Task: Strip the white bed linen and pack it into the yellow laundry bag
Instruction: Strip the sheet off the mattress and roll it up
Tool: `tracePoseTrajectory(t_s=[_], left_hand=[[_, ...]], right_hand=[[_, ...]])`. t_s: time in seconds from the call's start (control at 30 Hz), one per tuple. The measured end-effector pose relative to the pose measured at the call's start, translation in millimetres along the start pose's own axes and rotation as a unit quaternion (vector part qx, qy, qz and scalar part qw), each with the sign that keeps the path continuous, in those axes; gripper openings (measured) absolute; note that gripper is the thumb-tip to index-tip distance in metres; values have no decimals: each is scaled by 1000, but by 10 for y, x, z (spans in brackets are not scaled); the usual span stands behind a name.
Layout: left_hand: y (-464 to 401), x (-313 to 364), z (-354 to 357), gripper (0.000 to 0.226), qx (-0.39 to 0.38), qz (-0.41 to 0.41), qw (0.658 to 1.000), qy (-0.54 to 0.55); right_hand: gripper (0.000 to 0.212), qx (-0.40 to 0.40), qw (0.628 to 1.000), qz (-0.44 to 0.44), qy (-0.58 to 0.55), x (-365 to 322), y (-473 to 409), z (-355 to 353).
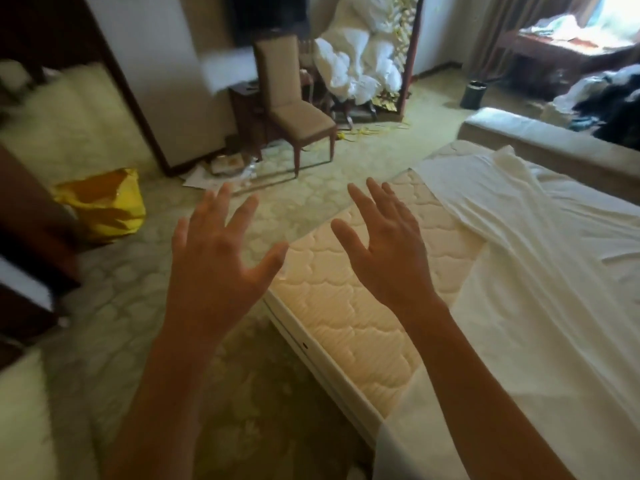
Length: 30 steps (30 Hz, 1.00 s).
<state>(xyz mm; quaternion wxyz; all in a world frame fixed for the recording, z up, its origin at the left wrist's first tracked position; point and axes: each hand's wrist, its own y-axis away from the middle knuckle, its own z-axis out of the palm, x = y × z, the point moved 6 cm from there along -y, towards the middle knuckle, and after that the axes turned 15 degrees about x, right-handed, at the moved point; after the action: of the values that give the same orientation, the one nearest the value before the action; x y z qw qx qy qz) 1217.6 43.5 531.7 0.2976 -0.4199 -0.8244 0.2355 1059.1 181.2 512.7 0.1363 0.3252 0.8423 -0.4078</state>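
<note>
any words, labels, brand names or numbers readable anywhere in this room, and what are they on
None can be read.
Yellow laundry bag: darker patches on its side, too blurred to tell if they are print.
Papers on the carpet beside the chair: too small and blurred.
Items on the desk by the window: washed out by glare.
White sheet and mattress: no tag or lettering visible.

Left grip (216, 268) and right grip (388, 251): bare, forearms unsleeved.
</note>
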Motion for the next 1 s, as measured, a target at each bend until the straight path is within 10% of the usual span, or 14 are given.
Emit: tracePoseTrajectory(t_s=[0.43, 1.0], left_hand=[[-411, -1787, 387, 80, -22, -169, 984, -58], [-2214, -4272, 1124, 78, -62, -151, 986, 23]], right_hand=[[73, -149, 986, -33, -73, -768, -690, 2116], [60, -111, 991, 55, -40, -1842, -2134, 4230]])
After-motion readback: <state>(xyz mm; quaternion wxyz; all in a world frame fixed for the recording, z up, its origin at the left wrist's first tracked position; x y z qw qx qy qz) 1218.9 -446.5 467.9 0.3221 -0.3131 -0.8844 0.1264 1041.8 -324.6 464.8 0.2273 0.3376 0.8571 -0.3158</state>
